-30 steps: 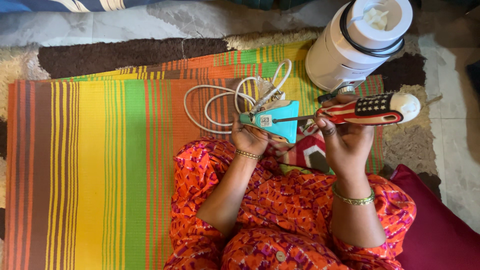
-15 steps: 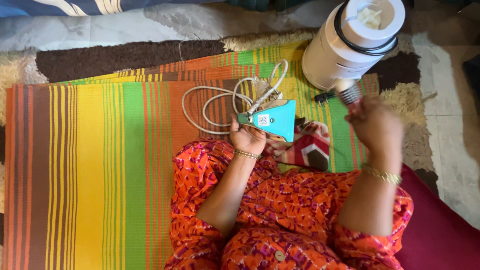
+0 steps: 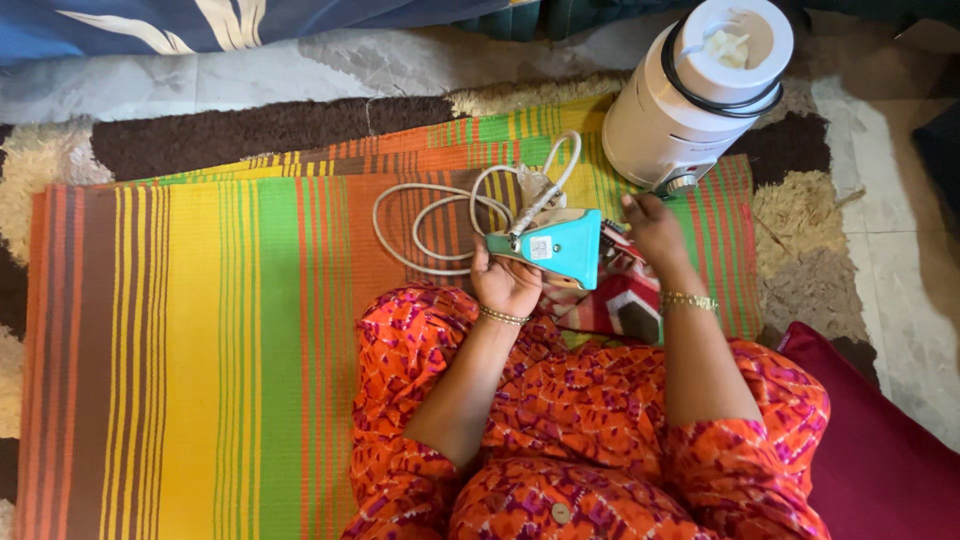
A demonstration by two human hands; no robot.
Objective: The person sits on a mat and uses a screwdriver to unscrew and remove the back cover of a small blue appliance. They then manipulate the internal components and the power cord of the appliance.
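Gripping the teal electric iron point(image 3: 555, 246) from below, the left hand point(image 3: 505, 282) has its fingers curled around the lower edge of the smooth, wedge-shaped plastic body, holding it tilted above the lap. A small pale label sits on the teal shell, and a stiff white cord guard juts from its upper end. From there the white power cord point(image 3: 440, 215) runs out in loose, rubbery loops that lie on the striped mat point(image 3: 200, 330), a flat woven sheet with ribbed bands of orange, yellow, green and brown.

The right hand point(image 3: 652, 228) is just beside the iron's right end, fingers bent and pointing towards it; whether it pinches anything cannot be told, since the fingertips are hidden behind the iron and the hand itself. A thin gold bangle circles each wrist.

Under the hands lies a folded patterned cloth point(image 3: 625, 305) in red, white and dark patches. Near the right hand, at the mat's far corner, stands a white cylindrical mixer base point(image 3: 690, 95), glossy plastic with a black ring around its top. A shaggy brown and cream rug point(image 3: 250, 135) shows beyond the mat, on pale marble floor tiles point(image 3: 900, 210). A dark red cushion point(image 3: 890, 430) rests beside the person's right knee.
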